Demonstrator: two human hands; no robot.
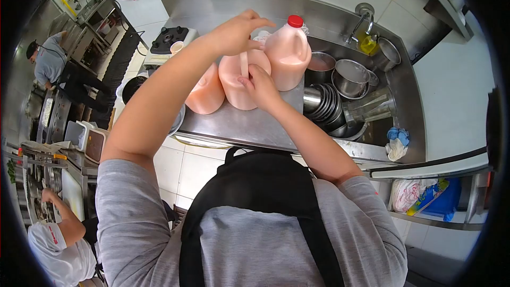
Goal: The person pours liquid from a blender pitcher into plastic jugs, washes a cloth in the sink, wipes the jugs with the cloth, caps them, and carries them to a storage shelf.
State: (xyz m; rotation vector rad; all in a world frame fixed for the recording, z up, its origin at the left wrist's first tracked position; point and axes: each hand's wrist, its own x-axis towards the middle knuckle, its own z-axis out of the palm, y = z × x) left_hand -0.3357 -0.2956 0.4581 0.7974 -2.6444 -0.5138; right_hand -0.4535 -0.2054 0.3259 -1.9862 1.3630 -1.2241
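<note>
The middle jug (232, 89) of pink liquid stands on the steel counter (234, 127), the right hand (260, 84) closed on its handle (244, 64). Above, the left hand (241, 33) has thumb and fingers spread; whether it touches the jug's top is hard to tell. A second jug (204, 95) and a red-capped jug (287, 56) flank it. Farther back, a tap (362, 23) overhangs the sink (414, 111).

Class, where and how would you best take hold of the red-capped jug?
Probably by the loop handle beneath the red cap, with the right hand coming from the right, over the sink. The jug stands upright, its handle on the sink side, away from the neighbouring jug.
</note>
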